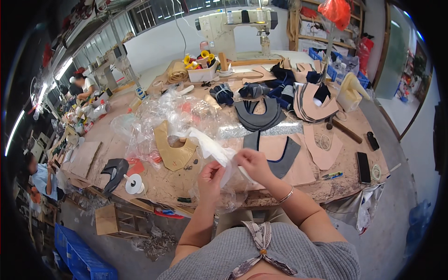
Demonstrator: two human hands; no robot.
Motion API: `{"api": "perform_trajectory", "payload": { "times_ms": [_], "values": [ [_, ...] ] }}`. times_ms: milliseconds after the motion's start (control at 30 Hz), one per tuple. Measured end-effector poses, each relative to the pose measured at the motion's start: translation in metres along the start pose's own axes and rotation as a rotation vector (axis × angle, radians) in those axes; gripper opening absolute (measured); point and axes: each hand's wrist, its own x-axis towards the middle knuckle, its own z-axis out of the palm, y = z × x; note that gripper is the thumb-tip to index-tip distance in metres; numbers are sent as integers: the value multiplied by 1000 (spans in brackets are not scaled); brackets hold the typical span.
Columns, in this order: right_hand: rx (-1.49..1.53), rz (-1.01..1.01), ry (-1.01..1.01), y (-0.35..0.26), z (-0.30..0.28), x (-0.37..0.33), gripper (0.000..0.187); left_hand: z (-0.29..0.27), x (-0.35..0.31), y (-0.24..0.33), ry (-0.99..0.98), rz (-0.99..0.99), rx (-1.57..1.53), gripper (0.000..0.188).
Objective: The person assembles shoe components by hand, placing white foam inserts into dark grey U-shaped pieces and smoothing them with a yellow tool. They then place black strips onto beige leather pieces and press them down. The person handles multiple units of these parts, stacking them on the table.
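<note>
My left hand point(211, 179) and my right hand point(252, 164) are raised over the near edge of the workbench point(163, 184), both pinching a crumpled clear plastic bag point(215, 148). The bag stretches up and left from my fingers. Behind it lies a tan leather shoe-upper piece point(173, 150) with a curved cut-out. A dark grey and tan upper piece point(284, 156) sits just right of my right hand. More clear plastic point(154, 116) is heaped at the left.
A stack of dark curved pieces point(260, 116), tan pieces point(315, 105), a white thread spool point(134, 184), a black phone point(363, 166) and a hammer point(344, 129) lie on the bench. A sewing machine point(233, 25) stands at the back. Other people work at the far left.
</note>
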Motion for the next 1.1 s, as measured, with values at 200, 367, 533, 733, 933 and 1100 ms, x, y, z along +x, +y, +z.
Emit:
{"api": "perform_trajectory", "payload": {
  "times_ms": [200,367,533,733,933,1100],
  "values": [
    [691,464,84,25,27,-5,16,-9,-4,20,41,-73,-205,41],
    [741,410,42,24,56,-14,10,-9,10,25,148,-110,-68,53],
    [890,537,38,20,60,-13,12,-17,0,10,114,222,371,58],
    [859,527,26,19,57,-16,13,-12,-9,9,102,210,549,51],
    [782,391,47,36,51,-17,8,-8,-8,3,173,265,517,36],
    [858,502,132,41,53,-16,8,-9,-9,2,227,197,593,34]
  ]
}}
